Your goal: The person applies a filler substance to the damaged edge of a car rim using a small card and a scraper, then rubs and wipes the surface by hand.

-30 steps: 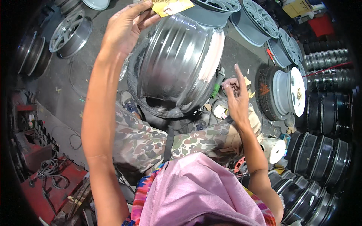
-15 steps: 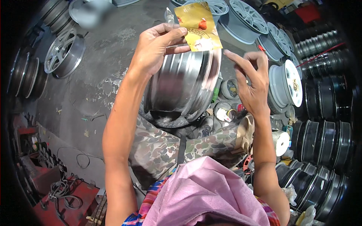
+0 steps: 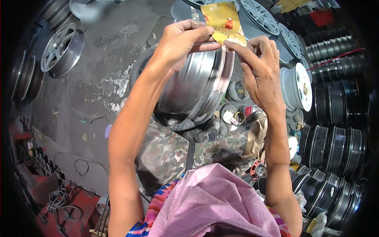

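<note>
My left hand pinches a yellow printed sheet of sandpaper between thumb and fingers, holding it up above the wheel rim. My right hand is at the sheet's lower edge, one fingertip on it and the other fingers curled; it seems to grip that edge. Below both hands, a bare-metal wheel rim stands on its tread between my knees, its barrel shiny with a dull band near the right lip. The sheet's back and part of the fingers behind it are hidden.
Stacked dark rims line the right side, with a white rim nearer. Grey rims lie at the far right. A silver rim leans at the left. A red machine with cables sits at the lower left. Small cans stand beside the wheel.
My right hand has moved up and left to touch the sheet's lower edge. My left hand and the sheet have shifted a little up and to the right.
</note>
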A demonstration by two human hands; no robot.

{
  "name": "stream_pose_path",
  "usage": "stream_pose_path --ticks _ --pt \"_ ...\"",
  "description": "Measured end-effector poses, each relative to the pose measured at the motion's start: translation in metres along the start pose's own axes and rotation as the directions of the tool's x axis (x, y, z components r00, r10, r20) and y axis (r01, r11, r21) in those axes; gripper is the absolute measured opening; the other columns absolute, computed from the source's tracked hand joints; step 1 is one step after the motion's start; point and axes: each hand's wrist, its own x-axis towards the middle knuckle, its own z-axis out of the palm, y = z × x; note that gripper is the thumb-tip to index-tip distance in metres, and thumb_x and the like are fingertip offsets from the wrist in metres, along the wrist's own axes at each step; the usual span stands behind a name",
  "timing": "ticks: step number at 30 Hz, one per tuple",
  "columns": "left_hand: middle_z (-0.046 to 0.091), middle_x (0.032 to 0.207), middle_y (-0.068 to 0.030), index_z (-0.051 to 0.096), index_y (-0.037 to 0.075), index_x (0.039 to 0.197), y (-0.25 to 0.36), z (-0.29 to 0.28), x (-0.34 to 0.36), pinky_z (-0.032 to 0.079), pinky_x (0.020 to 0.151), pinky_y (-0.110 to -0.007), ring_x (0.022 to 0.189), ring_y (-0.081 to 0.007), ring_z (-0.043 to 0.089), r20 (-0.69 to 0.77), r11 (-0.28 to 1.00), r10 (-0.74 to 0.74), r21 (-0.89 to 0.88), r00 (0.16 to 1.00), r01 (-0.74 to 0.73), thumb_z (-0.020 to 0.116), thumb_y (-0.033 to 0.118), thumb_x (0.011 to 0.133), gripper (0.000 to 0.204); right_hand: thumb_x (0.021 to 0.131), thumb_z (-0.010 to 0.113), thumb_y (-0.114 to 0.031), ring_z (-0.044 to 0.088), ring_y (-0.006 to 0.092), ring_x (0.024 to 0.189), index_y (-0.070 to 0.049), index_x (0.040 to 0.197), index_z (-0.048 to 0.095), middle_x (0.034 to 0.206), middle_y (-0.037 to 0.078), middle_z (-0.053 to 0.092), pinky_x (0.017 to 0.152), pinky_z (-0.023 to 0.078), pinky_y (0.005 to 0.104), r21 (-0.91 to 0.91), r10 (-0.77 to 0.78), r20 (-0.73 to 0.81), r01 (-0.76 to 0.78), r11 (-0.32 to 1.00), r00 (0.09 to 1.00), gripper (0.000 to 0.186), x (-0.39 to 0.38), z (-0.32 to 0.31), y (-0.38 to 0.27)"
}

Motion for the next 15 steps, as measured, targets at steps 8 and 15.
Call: stream_pose_path --ticks 8,15 --pt "0.067 0.098 -0.0140 0.058 -0.013 0.109 -0.002 -0.001 0.013 0.065 0.094 -0.032 0.092 -0.0199 0.073 -0.147 0.972 0.064 -0.217 0.987 -0.095 0.068 0.004 0.097 0.023 0.098 0.056 -0.005 0.053 0.0214 0.094 -0.004 0.113 0.073 0.097 0.008 0.054 0.088 0.043 0.0324 0.467 0.264 0.065 -0.263 0.844 0.962 0.023 0.002 -0.009 0.014" --pt "0.066 0.101 -0.0159 0.059 -0.011 0.109 -0.007 -0.032 0.033 0.058 0.082 -0.033 0.087 -0.0218 0.069 -0.152 0.938 0.158 -0.285 0.976 -0.196 0.062 0.004 0.099 0.017 0.098 0.053 -0.013 0.059 0.0241 0.097 -0.005 0.113 0.076 0.100 0.013 0.065 0.090 0.046 0.0343 0.409 0.173 0.321 -0.301 0.861 0.931 0.029 0.012 0.048 0.102"
